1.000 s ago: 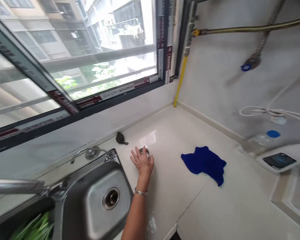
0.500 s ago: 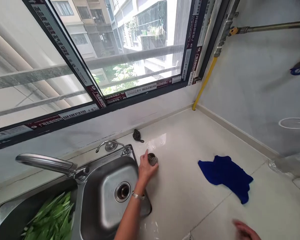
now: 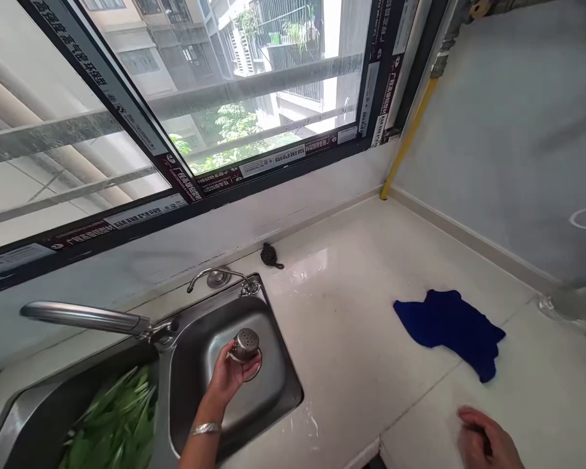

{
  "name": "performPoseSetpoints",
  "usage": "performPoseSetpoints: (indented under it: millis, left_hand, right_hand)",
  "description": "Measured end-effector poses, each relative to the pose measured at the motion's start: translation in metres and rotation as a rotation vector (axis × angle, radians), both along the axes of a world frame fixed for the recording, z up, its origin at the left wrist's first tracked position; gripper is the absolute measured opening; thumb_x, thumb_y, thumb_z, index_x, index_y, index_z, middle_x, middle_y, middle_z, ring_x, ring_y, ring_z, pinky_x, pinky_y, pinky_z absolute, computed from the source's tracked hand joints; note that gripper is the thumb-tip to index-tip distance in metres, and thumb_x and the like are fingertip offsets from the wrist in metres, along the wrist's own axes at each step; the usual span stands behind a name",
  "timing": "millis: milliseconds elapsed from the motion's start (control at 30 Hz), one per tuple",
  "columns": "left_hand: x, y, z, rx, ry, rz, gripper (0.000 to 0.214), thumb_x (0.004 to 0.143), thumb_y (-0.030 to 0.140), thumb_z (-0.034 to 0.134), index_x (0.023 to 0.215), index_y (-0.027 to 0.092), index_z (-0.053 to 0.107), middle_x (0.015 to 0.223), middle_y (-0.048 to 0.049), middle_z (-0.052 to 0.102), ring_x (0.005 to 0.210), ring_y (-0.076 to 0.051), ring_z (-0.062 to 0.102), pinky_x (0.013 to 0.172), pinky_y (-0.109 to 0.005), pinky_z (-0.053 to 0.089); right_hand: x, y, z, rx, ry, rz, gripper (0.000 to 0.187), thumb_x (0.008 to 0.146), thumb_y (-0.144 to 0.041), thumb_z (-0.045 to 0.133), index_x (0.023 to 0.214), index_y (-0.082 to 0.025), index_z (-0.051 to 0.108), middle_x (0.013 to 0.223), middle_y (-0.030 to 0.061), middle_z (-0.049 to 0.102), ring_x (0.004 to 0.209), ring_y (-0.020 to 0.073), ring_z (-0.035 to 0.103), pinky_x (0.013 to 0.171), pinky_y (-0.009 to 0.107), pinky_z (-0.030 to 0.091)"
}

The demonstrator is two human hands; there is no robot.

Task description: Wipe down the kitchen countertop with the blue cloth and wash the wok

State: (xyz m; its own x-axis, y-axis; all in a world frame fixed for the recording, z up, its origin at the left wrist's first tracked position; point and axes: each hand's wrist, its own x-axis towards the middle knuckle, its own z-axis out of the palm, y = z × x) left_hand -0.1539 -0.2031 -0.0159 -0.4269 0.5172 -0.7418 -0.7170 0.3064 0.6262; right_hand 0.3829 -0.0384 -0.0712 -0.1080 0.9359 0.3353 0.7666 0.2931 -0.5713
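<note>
My left hand [image 3: 227,374], with a silver bracelet on the wrist, grips a metal sink strainer basket [image 3: 247,343]. It holds the strainer above the drain of the right sink basin [image 3: 273,384], with the perforated end facing up towards me. Fingers and thumb wrap its sides, and the drain opening is mostly hidden behind them. At the lower right edge, my right hand [image 3: 491,440] hovers low by the countertop, loosely curled with gaps between the fingers and nothing visible in it. The nearest thing to it is a blue cloth [image 3: 452,329] lying crumpled on the counter.
Green leafy vegetables [image 3: 114,423] lie in the left basin. A large faucet [image 3: 88,319] and a thin curved spout [image 3: 219,271] rise behind the sink. A dark scrubber [image 3: 269,255] sits by the window wall. Water spots wet the countertop [image 3: 351,365].
My left hand has lifted the strainer basket off the counter and carried it left over the right basin. My right hand has come further into view. The camera view has shifted slightly.
</note>
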Motion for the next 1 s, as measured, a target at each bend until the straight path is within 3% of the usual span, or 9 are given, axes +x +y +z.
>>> performPoseSetpoints:
  millis: [100, 200, 333, 433, 533, 733, 1000]
  left_hand:
    - [-0.014, -0.012, -0.027, -0.166, 0.207, -0.065, 0.051, 0.080, 0.058, 0.056, 0.109, 0.017, 0.062, 0.106, -0.0152, 0.074, 0.097, -0.027, 0.074, 0.089, -0.042, 0.060]
    - [-0.026, -0.017, -0.056, -0.351, 0.391, -0.109, 0.057, 0.071, 0.055, 0.069, 0.111, 0.016, 0.058, 0.105, -0.0160, 0.073, 0.099, -0.032, 0.073, 0.089, -0.045, 0.059]
    - [-0.033, -0.017, -0.092, -0.549, 0.685, -0.247, 0.071, 0.059, 0.042, 0.078, 0.120, 0.014, 0.055, 0.125, -0.0224, 0.065, 0.125, -0.041, 0.059, 0.103, -0.054, 0.051]
    - [-0.029, -0.016, -0.116, -0.638, 0.863, -0.375, 0.076, 0.060, 0.034, 0.074, 0.129, 0.012, 0.051, 0.139, -0.0266, 0.052, 0.134, -0.045, 0.050, 0.111, -0.059, 0.042]
    - [-0.022, -0.018, -0.134, -0.681, 0.975, -0.507, 0.073, 0.067, 0.033, 0.070, 0.134, 0.012, 0.049, 0.139, -0.0266, 0.050, 0.131, -0.045, 0.052, 0.109, -0.060, 0.042]
    - [-0.020, -0.022, -0.151, -0.723, 1.109, -0.645, 0.069, 0.076, 0.035, 0.066, 0.139, 0.017, 0.044, 0.138, -0.0211, 0.049, 0.132, -0.039, 0.049, 0.109, -0.052, 0.044]
    - [-0.023, -0.025, -0.156, -0.753, 1.166, -0.673, 0.070, 0.078, 0.039, 0.065, 0.140, 0.016, 0.043, 0.141, -0.0211, 0.047, 0.135, -0.035, 0.049, 0.110, -0.049, 0.045]
  right_hand:
    - [-0.006, -0.001, 0.003, 0.031, 0.010, -0.017, 0.024, 0.084, -0.029, 0.045, 0.092, -0.020, 0.066, 0.096, 0.0085, 0.074, 0.086, 0.0244, 0.067, 0.076, 0.036, 0.054]
    - [-0.008, -0.001, 0.003, 0.057, 0.006, -0.005, 0.023, 0.084, -0.028, 0.044, 0.092, -0.020, 0.065, 0.095, 0.0078, 0.073, 0.086, 0.0231, 0.066, 0.075, 0.035, 0.053]
    - [-0.009, 0.000, 0.004, 0.075, -0.008, -0.023, 0.021, 0.083, -0.025, 0.045, 0.091, -0.020, 0.064, 0.095, 0.0071, 0.073, 0.086, 0.0221, 0.066, 0.076, 0.034, 0.052]
    - [-0.011, -0.001, 0.007, 0.070, -0.024, -0.032, 0.021, 0.084, -0.025, 0.045, 0.090, -0.020, 0.064, 0.095, 0.0072, 0.072, 0.087, 0.0225, 0.066, 0.078, 0.035, 0.051]
    - [-0.012, -0.002, 0.008, 0.054, -0.033, -0.037, 0.020, 0.085, -0.025, 0.044, 0.090, -0.020, 0.063, 0.096, 0.0081, 0.072, 0.088, 0.0233, 0.066, 0.081, 0.036, 0.051]
    - [-0.011, -0.002, 0.007, 0.045, -0.040, -0.033, 0.019, 0.087, -0.026, 0.045, 0.091, -0.019, 0.062, 0.097, 0.0096, 0.071, 0.089, 0.0240, 0.066, 0.083, 0.037, 0.051]
    - [-0.011, 0.000, 0.009, 0.078, -0.025, 0.011, 0.016, 0.088, -0.024, 0.046, 0.090, -0.019, 0.062, 0.095, 0.0098, 0.072, 0.088, 0.0231, 0.067, 0.081, 0.036, 0.052]
